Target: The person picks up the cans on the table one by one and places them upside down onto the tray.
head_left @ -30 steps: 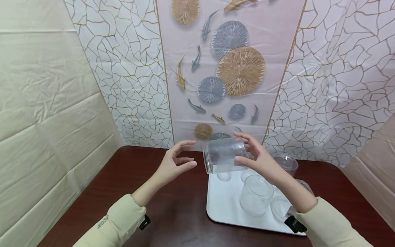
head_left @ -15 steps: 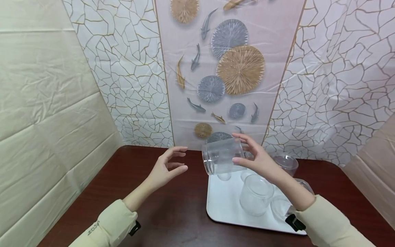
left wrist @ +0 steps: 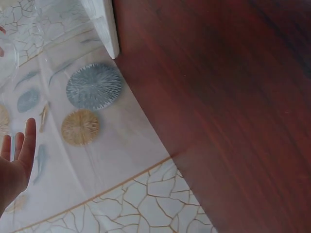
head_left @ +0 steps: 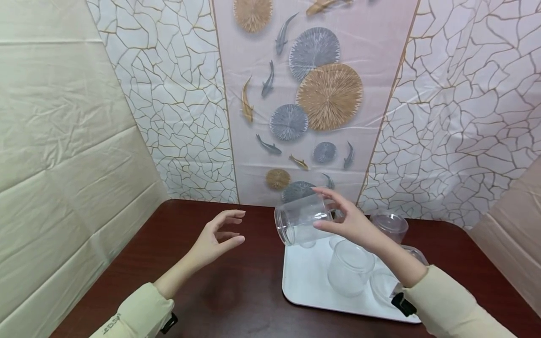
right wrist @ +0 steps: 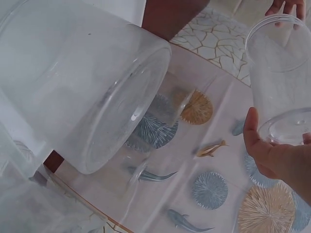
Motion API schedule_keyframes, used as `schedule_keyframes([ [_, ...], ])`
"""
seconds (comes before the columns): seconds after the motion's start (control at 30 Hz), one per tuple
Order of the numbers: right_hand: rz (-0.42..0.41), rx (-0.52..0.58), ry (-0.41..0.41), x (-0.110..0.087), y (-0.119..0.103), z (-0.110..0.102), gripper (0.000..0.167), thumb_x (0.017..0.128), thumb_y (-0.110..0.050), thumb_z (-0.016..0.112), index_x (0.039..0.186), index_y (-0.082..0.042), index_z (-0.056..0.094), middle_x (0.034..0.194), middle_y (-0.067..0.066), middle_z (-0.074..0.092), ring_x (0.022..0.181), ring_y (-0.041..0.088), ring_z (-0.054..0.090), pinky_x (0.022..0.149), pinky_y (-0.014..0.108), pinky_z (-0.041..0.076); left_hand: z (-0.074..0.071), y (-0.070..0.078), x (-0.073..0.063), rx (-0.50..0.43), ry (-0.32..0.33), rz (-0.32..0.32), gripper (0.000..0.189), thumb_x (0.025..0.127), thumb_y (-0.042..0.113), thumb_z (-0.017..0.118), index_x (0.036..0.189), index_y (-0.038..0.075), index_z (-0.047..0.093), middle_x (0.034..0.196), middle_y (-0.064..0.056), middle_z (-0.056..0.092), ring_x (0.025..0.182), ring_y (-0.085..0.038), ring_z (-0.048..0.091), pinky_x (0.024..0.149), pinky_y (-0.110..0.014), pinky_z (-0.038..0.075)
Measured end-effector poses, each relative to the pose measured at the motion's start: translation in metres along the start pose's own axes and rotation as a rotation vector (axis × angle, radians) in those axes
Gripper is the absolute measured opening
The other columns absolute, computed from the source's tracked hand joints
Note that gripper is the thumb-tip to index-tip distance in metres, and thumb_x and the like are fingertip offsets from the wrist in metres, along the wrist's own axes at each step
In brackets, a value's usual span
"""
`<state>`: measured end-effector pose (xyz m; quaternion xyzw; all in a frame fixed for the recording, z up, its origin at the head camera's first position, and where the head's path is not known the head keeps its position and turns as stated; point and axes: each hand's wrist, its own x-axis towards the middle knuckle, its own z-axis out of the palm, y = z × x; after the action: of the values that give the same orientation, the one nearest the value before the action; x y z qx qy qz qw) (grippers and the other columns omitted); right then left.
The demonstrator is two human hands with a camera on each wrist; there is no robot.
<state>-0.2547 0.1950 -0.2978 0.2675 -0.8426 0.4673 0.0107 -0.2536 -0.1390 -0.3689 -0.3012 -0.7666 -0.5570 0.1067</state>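
Observation:
A clear plastic jar (head_left: 301, 219) is held up on its side by my right hand (head_left: 344, 217), thumb and fingers round its base end. Its rimmed mouth faces left and tips slightly down. The right wrist view shows the same jar (right wrist: 278, 73) in the right hand (right wrist: 279, 155). My left hand (head_left: 217, 238) hovers to the left over the table, fingers loosely bent, holding nothing and apart from the jar. In the left wrist view the left hand (left wrist: 17, 167) appears at the left edge.
A white tray (head_left: 313, 295) lies on the dark red table (head_left: 236, 291). On it stands another clear jar (head_left: 351, 270), with several clear pieces around. A further clear container (head_left: 390, 225) stands behind the right forearm. A patterned cloth (head_left: 296, 94) hangs at the back.
My left hand has drawn away to the left and down from the jar. The right hand has lowered the jar slightly and tipped its mouth a little further down.

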Motion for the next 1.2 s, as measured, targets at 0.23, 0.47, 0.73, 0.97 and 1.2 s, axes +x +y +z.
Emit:
schedule_keyframes([
  [0.23, -0.028, -0.019, -0.043, 0.002, 0.000, 0.005, 0.070, 0.083, -0.019, 0.072, 0.144, -0.020, 0.037, 0.147, 0.011, 0.035, 0.118, 0.034, 0.044, 0.070, 0.029, 0.053, -0.007, -0.005, -0.008, 0.006, -0.009, -0.003, 0.047, 0.084, 0.006, 0.068, 0.128, 0.014, 0.052, 0.129, -0.004, 0.053, 0.113, -0.009, 0.052, 0.087, -0.034, 0.054],
  [0.47, -0.045, -0.037, -0.074, 0.007, -0.001, 0.006, 0.072, 0.081, -0.020, 0.074, 0.144, -0.021, 0.038, 0.147, 0.010, 0.035, 0.115, 0.029, 0.046, 0.073, 0.027, 0.053, -0.013, -0.008, -0.013, 0.048, -0.014, -0.002, 0.047, 0.085, 0.008, 0.069, 0.128, 0.012, 0.052, 0.127, -0.003, 0.053, 0.112, -0.008, 0.051, 0.086, -0.033, 0.054],
  [0.73, -0.097, -0.184, -0.091, 0.006, -0.001, 0.014, 0.072, 0.079, -0.025, 0.076, 0.142, -0.017, 0.042, 0.133, 0.010, 0.045, 0.086, 0.025, 0.044, 0.064, 0.026, 0.040, -0.017, -0.012, -0.020, 0.087, -0.014, 0.005, 0.047, 0.084, 0.008, 0.069, 0.128, 0.009, 0.052, 0.125, -0.004, 0.055, 0.110, -0.007, 0.052, 0.084, -0.032, 0.055],
  [0.97, -0.159, -0.312, -0.077, 0.003, -0.004, 0.024, 0.072, 0.076, -0.028, 0.078, 0.139, -0.014, 0.046, 0.131, 0.014, 0.048, 0.119, 0.033, 0.048, 0.089, 0.051, 0.045, -0.019, -0.017, -0.027, 0.094, -0.008, -0.013, 0.045, 0.084, 0.008, 0.069, 0.127, 0.013, 0.053, 0.122, -0.005, 0.055, 0.108, -0.005, 0.052, 0.084, -0.031, 0.055],
  [1.2, -0.150, -0.389, -0.108, 0.004, -0.003, 0.030, 0.071, 0.075, -0.030, 0.078, 0.137, -0.015, 0.048, 0.133, 0.018, 0.047, 0.117, 0.039, 0.046, 0.093, 0.058, 0.040, -0.019, -0.020, -0.032, 0.099, -0.019, -0.021, 0.045, 0.085, 0.009, 0.068, 0.127, 0.016, 0.052, 0.123, -0.005, 0.055, 0.109, -0.005, 0.052, 0.084, -0.032, 0.054],
])
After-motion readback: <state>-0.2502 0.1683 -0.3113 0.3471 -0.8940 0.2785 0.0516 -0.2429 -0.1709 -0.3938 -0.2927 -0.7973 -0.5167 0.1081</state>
